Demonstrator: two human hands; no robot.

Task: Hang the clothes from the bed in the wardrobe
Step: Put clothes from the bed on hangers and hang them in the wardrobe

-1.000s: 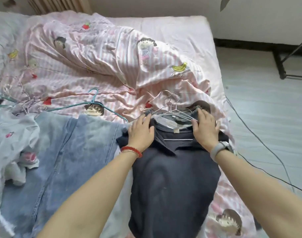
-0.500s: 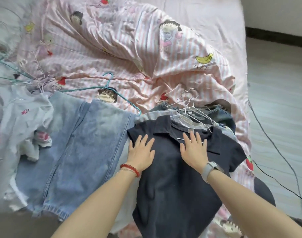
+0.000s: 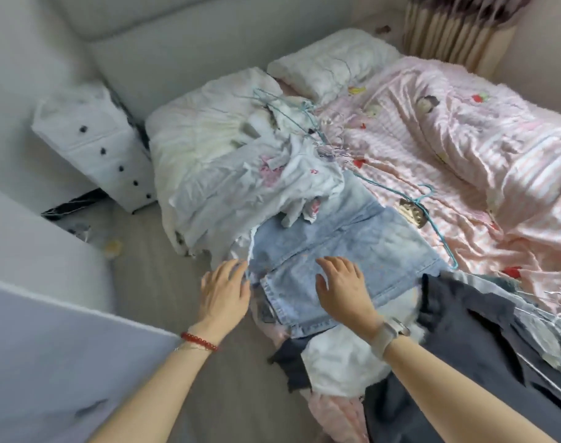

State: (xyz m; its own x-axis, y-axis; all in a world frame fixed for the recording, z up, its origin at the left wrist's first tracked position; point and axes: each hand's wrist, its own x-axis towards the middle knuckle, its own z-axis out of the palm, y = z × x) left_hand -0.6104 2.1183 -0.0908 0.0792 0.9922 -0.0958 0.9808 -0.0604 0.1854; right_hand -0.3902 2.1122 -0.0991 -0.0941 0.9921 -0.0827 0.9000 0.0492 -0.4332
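Light blue jeans [image 3: 343, 241] lie across the near edge of the bed. My right hand [image 3: 343, 287] hovers over their hem, fingers spread and relaxed. My left hand [image 3: 224, 289] is beside the jeans' left edge, fingers loosely extended, holding nothing. A dark navy shirt [image 3: 458, 340] on a wire hanger [image 3: 557, 302] lies to the right. A heap of white clothes [image 3: 240, 180] sits left of the jeans. A teal hanger [image 3: 432, 215] rests on the pink striped duvet [image 3: 464, 148].
A white drawer unit [image 3: 93, 139] with dark knobs stands beside the bed on the left. A white panel [image 3: 49, 346] fills the lower left. Grey floor [image 3: 151, 282] lies between. More hangers [image 3: 298, 113] are tangled near the pillow [image 3: 330, 65].
The view has swung left. Both hands left the navy shirt and moved left to the blue jeans.
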